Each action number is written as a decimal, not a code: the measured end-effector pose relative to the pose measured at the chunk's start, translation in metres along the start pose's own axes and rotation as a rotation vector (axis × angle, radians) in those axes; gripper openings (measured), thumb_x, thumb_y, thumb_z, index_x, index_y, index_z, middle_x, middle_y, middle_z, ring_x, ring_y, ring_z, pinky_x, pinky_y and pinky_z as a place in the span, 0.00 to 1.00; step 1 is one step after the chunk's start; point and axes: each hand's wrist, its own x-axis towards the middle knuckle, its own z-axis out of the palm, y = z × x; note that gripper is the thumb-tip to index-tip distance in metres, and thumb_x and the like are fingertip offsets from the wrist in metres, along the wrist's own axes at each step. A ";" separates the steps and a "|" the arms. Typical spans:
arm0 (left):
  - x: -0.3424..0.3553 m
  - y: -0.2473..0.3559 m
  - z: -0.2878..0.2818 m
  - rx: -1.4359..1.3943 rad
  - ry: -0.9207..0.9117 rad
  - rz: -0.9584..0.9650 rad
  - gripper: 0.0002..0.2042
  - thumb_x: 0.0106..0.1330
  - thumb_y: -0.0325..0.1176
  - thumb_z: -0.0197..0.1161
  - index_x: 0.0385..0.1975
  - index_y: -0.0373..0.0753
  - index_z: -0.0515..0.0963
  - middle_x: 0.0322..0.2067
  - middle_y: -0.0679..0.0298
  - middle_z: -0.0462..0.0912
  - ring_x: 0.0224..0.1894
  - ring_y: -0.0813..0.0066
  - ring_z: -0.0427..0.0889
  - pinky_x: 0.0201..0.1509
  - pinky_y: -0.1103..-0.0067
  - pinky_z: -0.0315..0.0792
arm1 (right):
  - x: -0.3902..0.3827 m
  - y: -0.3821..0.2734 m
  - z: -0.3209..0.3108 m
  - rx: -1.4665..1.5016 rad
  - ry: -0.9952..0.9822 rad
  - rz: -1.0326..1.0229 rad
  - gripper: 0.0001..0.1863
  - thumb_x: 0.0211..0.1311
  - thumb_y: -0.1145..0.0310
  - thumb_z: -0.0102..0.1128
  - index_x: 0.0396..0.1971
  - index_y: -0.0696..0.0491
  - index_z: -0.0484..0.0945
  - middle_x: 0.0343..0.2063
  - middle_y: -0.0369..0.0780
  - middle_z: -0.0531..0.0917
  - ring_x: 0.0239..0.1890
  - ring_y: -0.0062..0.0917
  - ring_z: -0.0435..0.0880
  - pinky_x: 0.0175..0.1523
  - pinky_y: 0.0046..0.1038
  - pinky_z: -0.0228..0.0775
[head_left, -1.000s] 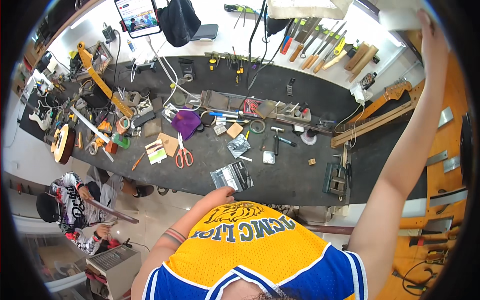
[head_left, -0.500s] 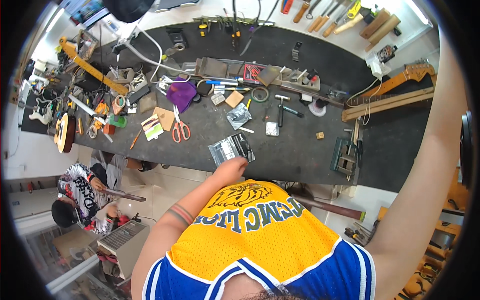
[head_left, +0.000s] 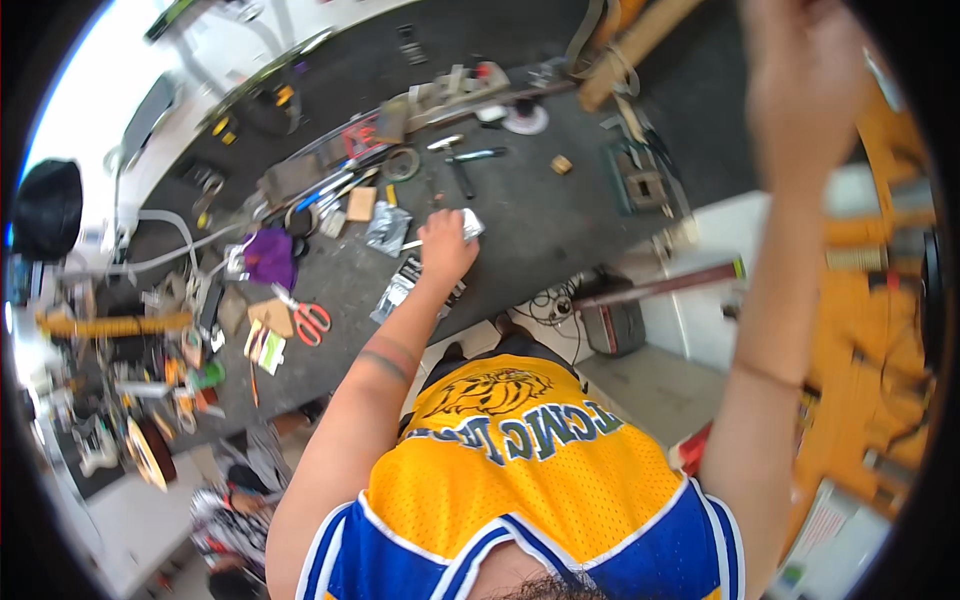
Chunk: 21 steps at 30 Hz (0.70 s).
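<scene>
1 head-worn fisheye looks down past the nearby jersey (head_left: 545, 480) onto the workbench (head_left: 540, 235).

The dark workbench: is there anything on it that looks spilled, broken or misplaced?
No spill or clear damage stands out on the workbench. Its left end looks untidy, a guitar neck amid crowded items. The left forearm partly hides a plastic packet, and blur could mask small damage.

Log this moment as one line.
left hand: at small clear case, grasp unclear | right hand: upper right, blurred | scissors: on workbench
</scene>
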 end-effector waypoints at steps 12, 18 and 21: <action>-0.216 0.106 -0.017 -0.294 -0.438 0.703 0.22 0.61 0.32 0.78 0.53 0.39 0.78 0.53 0.54 0.80 0.58 0.49 0.77 0.64 0.60 0.73 | -0.757 -0.119 -0.216 0.947 -0.189 2.292 0.22 0.66 0.80 0.54 0.60 0.54 0.74 0.48 0.41 0.82 0.48 0.31 0.87 0.55 0.35 0.84; -0.270 0.265 -0.005 -0.309 -0.585 1.104 0.24 0.57 0.29 0.77 0.53 0.39 0.77 0.56 0.57 0.79 0.60 0.48 0.76 0.66 0.58 0.72 | -0.865 -0.078 -0.368 0.806 0.566 2.167 0.14 0.71 0.76 0.49 0.53 0.52 0.78 0.44 0.38 0.83 0.45 0.32 0.86 0.54 0.39 0.82; -0.317 0.341 -0.002 -0.422 -0.602 1.194 0.20 0.57 0.28 0.77 0.47 0.38 0.75 0.57 0.56 0.79 0.61 0.48 0.75 0.67 0.60 0.72 | -0.856 -0.087 -0.443 0.808 0.333 2.164 0.15 0.75 0.73 0.50 0.57 0.52 0.78 0.47 0.40 0.85 0.49 0.32 0.87 0.57 0.39 0.82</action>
